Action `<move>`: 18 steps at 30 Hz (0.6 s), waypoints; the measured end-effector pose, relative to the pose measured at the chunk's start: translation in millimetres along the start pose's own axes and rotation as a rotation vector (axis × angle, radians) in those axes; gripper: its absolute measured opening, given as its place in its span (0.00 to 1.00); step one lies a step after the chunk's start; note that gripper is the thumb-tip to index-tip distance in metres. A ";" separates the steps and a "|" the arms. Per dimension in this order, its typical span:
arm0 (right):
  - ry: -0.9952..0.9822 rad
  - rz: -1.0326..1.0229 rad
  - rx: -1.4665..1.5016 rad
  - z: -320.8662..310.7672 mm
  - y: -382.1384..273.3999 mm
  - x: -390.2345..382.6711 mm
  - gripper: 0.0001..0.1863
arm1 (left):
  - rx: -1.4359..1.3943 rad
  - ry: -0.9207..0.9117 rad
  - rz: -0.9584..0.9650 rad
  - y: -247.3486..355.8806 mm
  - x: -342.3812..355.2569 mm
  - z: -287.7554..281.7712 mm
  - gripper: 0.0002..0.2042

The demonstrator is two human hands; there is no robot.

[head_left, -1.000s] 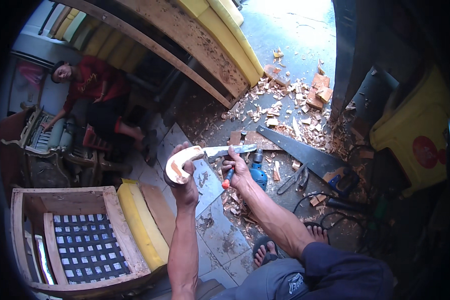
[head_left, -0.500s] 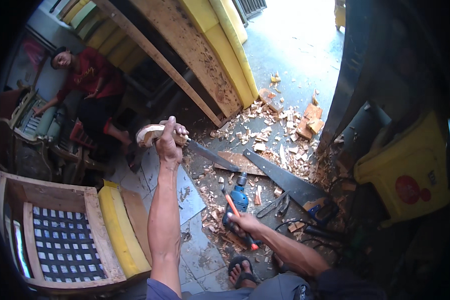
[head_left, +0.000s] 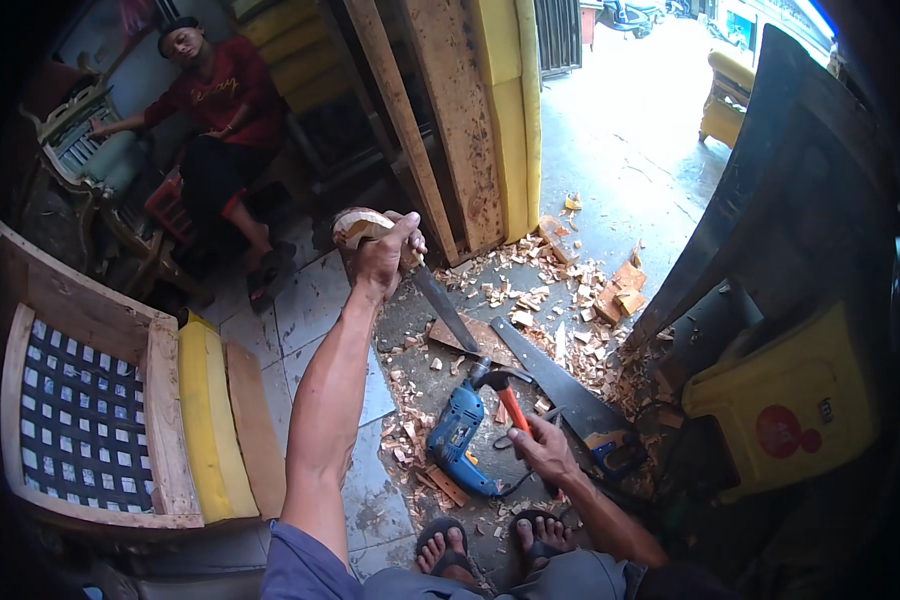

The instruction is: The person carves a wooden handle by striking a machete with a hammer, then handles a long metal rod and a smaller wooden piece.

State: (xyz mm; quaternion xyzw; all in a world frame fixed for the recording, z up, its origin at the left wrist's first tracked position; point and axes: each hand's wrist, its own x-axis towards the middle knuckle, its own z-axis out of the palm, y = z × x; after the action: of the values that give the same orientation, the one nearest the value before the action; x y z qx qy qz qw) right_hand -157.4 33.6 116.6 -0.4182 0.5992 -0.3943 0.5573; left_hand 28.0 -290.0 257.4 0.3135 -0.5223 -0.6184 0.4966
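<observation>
My left hand (head_left: 382,262) is closed around a curved pale piece of wood (head_left: 362,226), with a long narrow dark blade (head_left: 440,306) sticking out past the fingers toward the floor. Whether the wood is the blade's handle I cannot tell. In my right hand (head_left: 547,447) is a claw hammer (head_left: 511,404) with an orange handle and dark head, held by the handle. Beneath the hammer a blue power drill (head_left: 459,428) lies on the floor. A handsaw (head_left: 570,385) rests to the right of it, its grip nearest my right forearm.
Wood chips (head_left: 515,285) and offcuts (head_left: 620,293) litter the floor. A webbed wooden seat frame (head_left: 162,420) and yellow foam (head_left: 210,420) stand at left. A person (head_left: 225,110) sits at far left. A yellow container (head_left: 770,420) is at right; upright boards (head_left: 450,130) stand ahead.
The view has shifted. My right hand has turned the hammer, so its head now shows above the drill. My left hand still grips the wood with the blade.
</observation>
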 end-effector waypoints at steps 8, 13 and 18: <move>0.279 -0.658 0.012 -19.7 -43.0 17.9 0.07 | 0.049 -0.078 -0.008 3.6 -5.1 13.4 0.09; 0.333 -0.838 0.217 12.9 28.9 58.8 0.12 | 0.078 -0.109 -0.016 5.1 -5.9 17.3 0.09; 0.211 -0.565 -0.175 18.5 95.1 55.2 0.09 | 0.121 -0.173 0.024 9.5 -6.6 18.9 0.09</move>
State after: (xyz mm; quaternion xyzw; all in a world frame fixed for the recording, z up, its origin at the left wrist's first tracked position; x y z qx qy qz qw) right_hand -146.4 13.8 7.4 -0.5712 0.5455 -0.5217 0.3225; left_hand 15.6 -277.1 270.5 0.2820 -0.6034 -0.6044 0.4371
